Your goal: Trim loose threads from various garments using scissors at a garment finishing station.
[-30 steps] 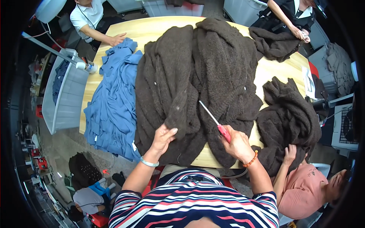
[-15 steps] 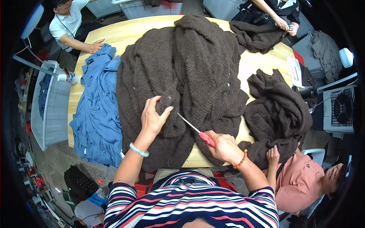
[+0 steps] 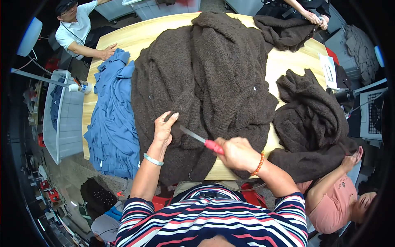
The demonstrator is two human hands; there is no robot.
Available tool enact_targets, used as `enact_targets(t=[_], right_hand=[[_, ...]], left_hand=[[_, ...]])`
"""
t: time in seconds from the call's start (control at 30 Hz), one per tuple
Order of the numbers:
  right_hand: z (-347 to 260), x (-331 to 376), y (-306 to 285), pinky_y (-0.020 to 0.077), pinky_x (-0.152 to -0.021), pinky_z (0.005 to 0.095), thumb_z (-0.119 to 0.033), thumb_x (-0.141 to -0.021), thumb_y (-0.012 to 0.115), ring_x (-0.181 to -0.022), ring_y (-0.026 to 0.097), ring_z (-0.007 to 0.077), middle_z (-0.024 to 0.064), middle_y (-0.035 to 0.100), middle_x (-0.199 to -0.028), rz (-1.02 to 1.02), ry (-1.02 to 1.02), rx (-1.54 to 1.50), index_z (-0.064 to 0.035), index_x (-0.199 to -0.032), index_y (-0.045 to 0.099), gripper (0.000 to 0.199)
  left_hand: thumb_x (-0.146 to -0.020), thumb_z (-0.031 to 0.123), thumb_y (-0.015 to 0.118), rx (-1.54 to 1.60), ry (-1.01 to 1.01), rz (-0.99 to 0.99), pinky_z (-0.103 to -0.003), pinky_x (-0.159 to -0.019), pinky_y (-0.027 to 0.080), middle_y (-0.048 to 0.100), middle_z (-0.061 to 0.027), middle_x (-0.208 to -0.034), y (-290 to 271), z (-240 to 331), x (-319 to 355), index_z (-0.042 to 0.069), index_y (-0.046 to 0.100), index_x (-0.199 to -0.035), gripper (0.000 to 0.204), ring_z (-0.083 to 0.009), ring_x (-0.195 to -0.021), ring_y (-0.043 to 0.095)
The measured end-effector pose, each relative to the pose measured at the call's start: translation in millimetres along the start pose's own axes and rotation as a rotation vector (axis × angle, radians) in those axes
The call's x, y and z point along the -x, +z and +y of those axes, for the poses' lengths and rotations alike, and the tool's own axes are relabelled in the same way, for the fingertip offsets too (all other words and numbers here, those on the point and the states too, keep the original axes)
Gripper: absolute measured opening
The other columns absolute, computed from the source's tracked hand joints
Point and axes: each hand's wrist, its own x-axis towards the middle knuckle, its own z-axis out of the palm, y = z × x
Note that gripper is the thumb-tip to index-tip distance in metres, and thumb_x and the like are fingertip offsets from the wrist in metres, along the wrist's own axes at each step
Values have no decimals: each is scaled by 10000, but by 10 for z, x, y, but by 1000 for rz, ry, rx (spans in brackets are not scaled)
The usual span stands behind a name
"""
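Observation:
A large dark brown fuzzy garment point(image 3: 205, 82) lies spread over the wooden table point(image 3: 284, 61). My left hand point(image 3: 164, 128) presses flat on its near part, fingers apart, with a pale green bangle on the wrist. My right hand point(image 3: 235, 153) grips the red handle of a slim tool with a metal blade point(image 3: 200, 140). The blade points left and lies on the fabric just right of my left hand.
A blue garment pile point(image 3: 113, 119) lies at the table's left. Another brown garment point(image 3: 312, 123) is heaped at the right, where a person in pink point(image 3: 341, 193) touches it. Other people sit at the far left point(image 3: 76, 31) and far right point(image 3: 310, 16). A grey bin point(image 3: 66, 119) stands left.
My left hand has slid down and toward me on the brown garment. My right hand with the tool has moved left, and the blade now lies lower, close to my left hand.

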Motion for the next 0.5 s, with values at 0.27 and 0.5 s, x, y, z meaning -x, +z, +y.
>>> enact_targets(t=[0.27,0.5], right_hand=[[-88,18,-229,522,-615,481,-251,-874,634,-650,649,389,183,639,-669,10,42,-6,-97,-1107,612,280],[-148,-48,-149,527,-616,490,-264,-876,632,-653,653,397,205,631,-654,-72,-40,44,-70,-1082,611,284]], left_hand=[[-862,-4,698,43,131,6,-271,-826,520,709,-49,-990,-184,-16,41,17,683,-1045,184,-125,-895,659],[-861,-17,697,102,64,-14,-250,-845,508,706,-59,-1007,-137,-50,144,-1,685,-1042,182,-115,-899,658]])
